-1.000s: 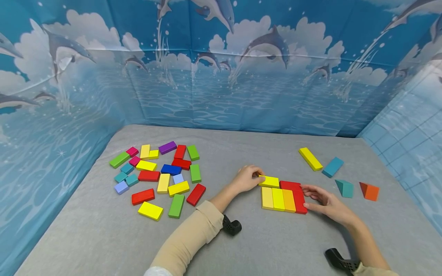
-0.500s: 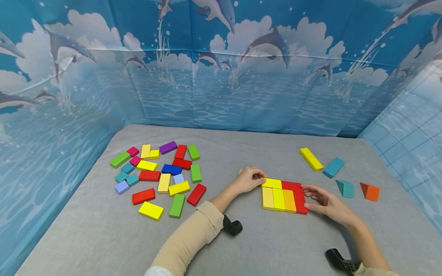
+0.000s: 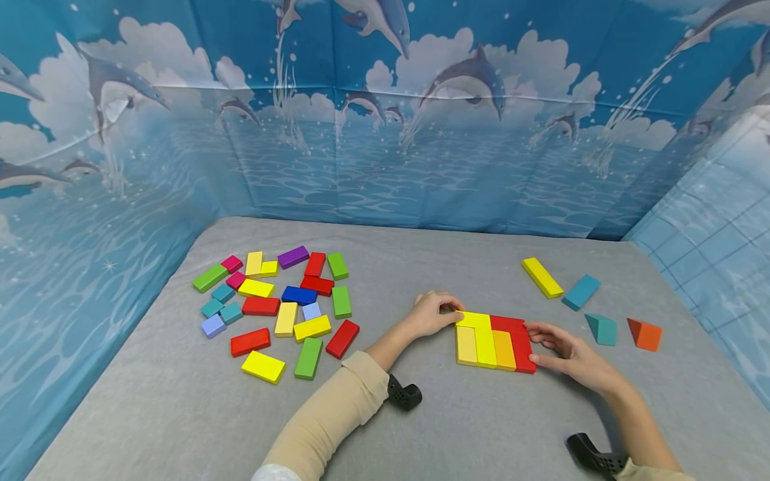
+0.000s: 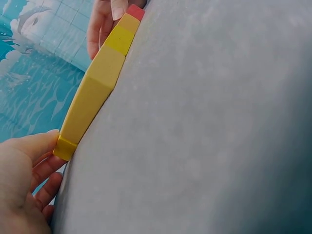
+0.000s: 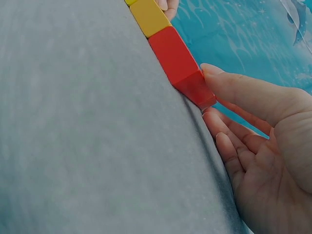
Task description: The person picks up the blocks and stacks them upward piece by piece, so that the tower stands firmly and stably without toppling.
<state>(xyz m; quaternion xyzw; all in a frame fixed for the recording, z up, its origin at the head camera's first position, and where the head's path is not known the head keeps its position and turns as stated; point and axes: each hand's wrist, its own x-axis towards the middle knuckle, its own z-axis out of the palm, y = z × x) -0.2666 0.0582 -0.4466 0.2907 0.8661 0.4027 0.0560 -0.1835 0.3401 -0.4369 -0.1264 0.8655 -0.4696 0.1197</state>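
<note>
In the head view, my left hand [image 3: 431, 312] pinches the left end of a yellow block [image 3: 476, 320] with thumb and fingers. That block lies along the top of a flat, tight group, end to end with a red block [image 3: 506, 323]. Below them stand a pale yellow block [image 3: 466, 345], a bright yellow block [image 3: 485, 349] and an orange-yellow block [image 3: 504, 351], side by side. A second red block [image 3: 523, 352] closes the right side. My right hand [image 3: 565, 354] rests its thumb and extended fingertips against the red blocks' right edge; its palm holds nothing.
Many loose blocks lie on the grey cloth at left, among them a blue block [image 3: 299, 295] and a green block [image 3: 308, 359]. Right of the group are a yellow block [image 3: 542, 277], a blue block [image 3: 580, 292], a teal triangular block [image 3: 601, 329] and an orange one [image 3: 644, 334].
The pinched yellow block has slid slightly right and down, closing its gap to the red block and settling against the blocks below. My right hand has stayed in place.
</note>
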